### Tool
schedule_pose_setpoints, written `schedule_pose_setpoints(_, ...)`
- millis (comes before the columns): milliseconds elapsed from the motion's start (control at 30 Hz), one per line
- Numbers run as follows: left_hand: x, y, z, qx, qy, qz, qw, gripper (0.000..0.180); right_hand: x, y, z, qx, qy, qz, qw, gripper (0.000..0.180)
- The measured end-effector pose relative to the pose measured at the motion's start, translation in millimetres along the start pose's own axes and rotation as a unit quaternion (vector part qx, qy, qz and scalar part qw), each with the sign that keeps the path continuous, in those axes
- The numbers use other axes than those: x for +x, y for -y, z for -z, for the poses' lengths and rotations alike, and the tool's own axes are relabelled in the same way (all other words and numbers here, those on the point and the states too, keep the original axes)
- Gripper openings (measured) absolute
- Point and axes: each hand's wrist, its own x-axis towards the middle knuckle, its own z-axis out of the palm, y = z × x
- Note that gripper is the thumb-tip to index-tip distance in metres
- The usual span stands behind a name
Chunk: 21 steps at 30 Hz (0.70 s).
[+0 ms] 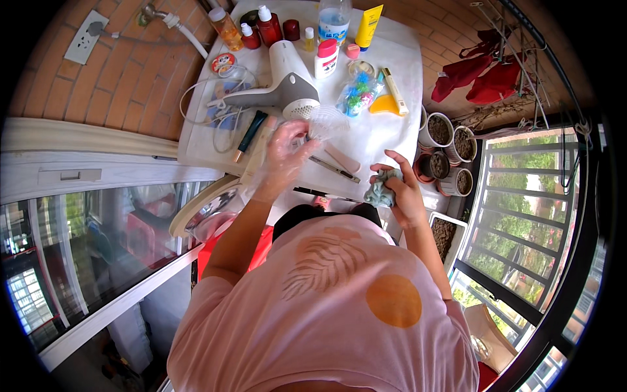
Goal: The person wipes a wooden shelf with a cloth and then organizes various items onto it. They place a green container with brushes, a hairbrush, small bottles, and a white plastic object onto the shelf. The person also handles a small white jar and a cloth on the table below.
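My left hand (pixel 287 153) is raised over the near part of the white-covered table (pixel 398 72). Its fingers are closed on a clear, ribbed, fan-shaped plastic piece (pixel 330 122), whose exact kind I cannot make out. Thin see-through film seems to hang around that hand and wrist. Off the table's near right corner, my right hand (pixel 408 199) grips a crumpled pale green cloth (pixel 382 189), fingers curled round it. Just beyond my left hand lies a white and grey hair dryer (pixel 290 75). A slim metallic tool (pixel 334 170) rests between the hands.
Bottles, including a white one with a pink cap (pixel 326 59), and a yellow tube (pixel 369 27) stand at the back. A dark tube (pixel 250 136) lies left. A round mirror (pixel 212 208) leans by my left forearm. Plant pots (pixel 439 130) line the right side.
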Motion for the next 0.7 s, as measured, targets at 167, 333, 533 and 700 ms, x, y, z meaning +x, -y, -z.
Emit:
schedule_pose_setpoints(167,-22,-38,1,-0.082,0.004,0.031,0.996,0.037,8,7,-27,-0.189,0.082,0.047,0.977,0.039)
schedule_pose_setpoints(333,-29,-40,-1,-0.062,0.023,0.014,0.998,0.040,3,20,-71,-0.223,0.146,0.119,0.956,0.046)
schedule_pose_setpoints(533,-26,-51,-1,0.063,0.088,-0.037,0.993,0.043,10,14,-58,-0.312,0.069,0.161,0.934,0.029)
schedule_pose_setpoints(700,-37,-38,11,0.089,0.028,-0.059,0.994,0.039,21,46,32,-0.208,-0.200,0.188,0.939,0.020)
